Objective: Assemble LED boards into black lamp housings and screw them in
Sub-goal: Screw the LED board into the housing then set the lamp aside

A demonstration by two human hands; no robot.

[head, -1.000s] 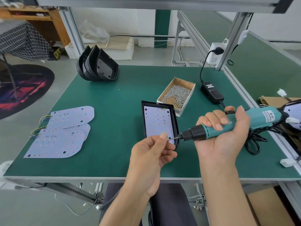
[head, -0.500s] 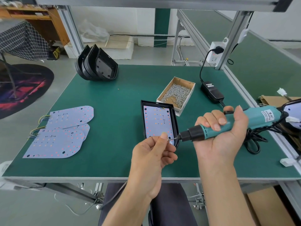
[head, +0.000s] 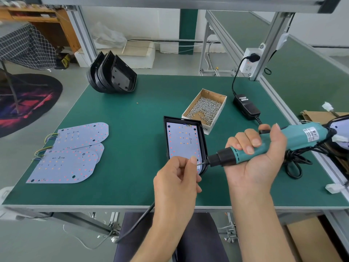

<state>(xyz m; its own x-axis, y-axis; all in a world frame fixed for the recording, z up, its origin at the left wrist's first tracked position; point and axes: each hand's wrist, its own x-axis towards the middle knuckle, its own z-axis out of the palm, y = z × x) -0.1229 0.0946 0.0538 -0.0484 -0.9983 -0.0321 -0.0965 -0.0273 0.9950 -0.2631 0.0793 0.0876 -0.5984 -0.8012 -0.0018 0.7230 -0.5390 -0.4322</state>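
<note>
Letters "CER" on the screw box [head: 205, 110] side.

Bright, even daylight is filling the scene, seemingly coming from overhead and the far side. The green counter [head: 132, 148] is showing only soft, faint shadows under the hands and beside the stacked housings [head: 111, 74]. No harsh glare is appearing. The wide-angle lens is bending the frame posts and counter edges outward toward the borders. Focus is staying sharp centrally, softening slightly at the corners.
</note>
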